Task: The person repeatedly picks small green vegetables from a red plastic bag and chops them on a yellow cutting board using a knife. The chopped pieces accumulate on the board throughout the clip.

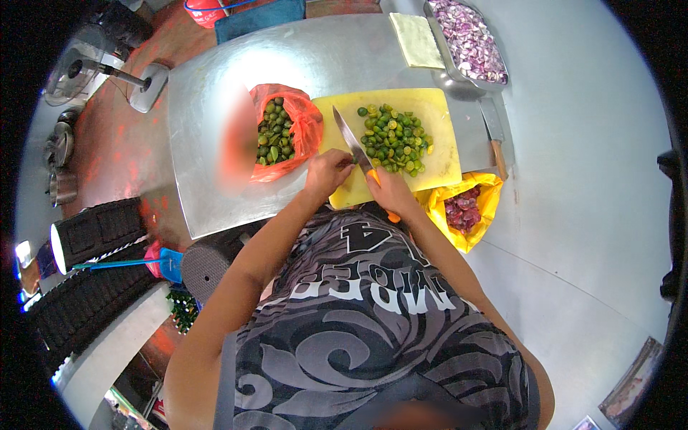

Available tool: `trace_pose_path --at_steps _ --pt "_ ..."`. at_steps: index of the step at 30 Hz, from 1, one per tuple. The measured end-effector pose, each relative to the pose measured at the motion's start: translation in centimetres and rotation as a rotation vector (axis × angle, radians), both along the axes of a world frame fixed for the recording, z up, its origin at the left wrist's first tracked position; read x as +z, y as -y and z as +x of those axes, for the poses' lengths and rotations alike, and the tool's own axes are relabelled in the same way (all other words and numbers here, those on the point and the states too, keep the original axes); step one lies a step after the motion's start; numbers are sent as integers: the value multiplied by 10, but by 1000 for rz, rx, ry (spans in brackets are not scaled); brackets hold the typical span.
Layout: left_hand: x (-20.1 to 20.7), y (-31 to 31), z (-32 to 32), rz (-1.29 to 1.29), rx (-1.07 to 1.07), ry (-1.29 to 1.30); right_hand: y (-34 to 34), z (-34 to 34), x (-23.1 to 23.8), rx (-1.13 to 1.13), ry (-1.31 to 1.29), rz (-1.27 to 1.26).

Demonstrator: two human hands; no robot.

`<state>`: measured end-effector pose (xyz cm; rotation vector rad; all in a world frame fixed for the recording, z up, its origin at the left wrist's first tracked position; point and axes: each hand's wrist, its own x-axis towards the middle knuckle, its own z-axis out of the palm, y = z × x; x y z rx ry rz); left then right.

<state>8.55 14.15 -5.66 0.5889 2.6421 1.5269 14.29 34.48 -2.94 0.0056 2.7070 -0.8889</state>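
On the yellow cutting board (337, 193), my right hand (390, 192) grips a knife (349, 135) by its orange handle, the blade slanting away to the far left. Close to the blade's lower end, my left hand (330, 172) pinches a small green lime, mostly hidden by the fingers. A pile of cut green limes (394, 140) covers the board's right half, some showing pale yellow-green cut faces. Left of the board stands an open orange-red plastic bag (308, 118) holding whole limes (274, 136). Part of that bag is blurred.
The metal table (208, 208) carries a steel tray (459, 86) of chopped purple onions (469, 43), a folded pale cloth (417, 41) and a wood-handled cleaver (494, 140). A yellow bag (487, 197) with dark red pieces sits at the near right. A fan (147, 86) stands left.
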Motion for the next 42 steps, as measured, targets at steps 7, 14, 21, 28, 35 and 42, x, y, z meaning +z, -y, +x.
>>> trace_pose_path --at_steps 7,14,21,28,35,42 --pt "-7 5 4 18 -29 -28 12 12 -16 19 -2 68" --pt "2 -2 6 -15 21 1 -38 98 5 111 203 246" --pt "52 68 -10 -212 235 -221 -35 93 -17 111 -12 152" --pt "47 126 -39 -535 136 -181 -44 65 -12 100 -2 184" --pt "36 137 -58 -630 282 -73 -60 51 10 77 21 180" --pt "48 123 -62 -538 259 -331 -47 64 8 8 25 171"
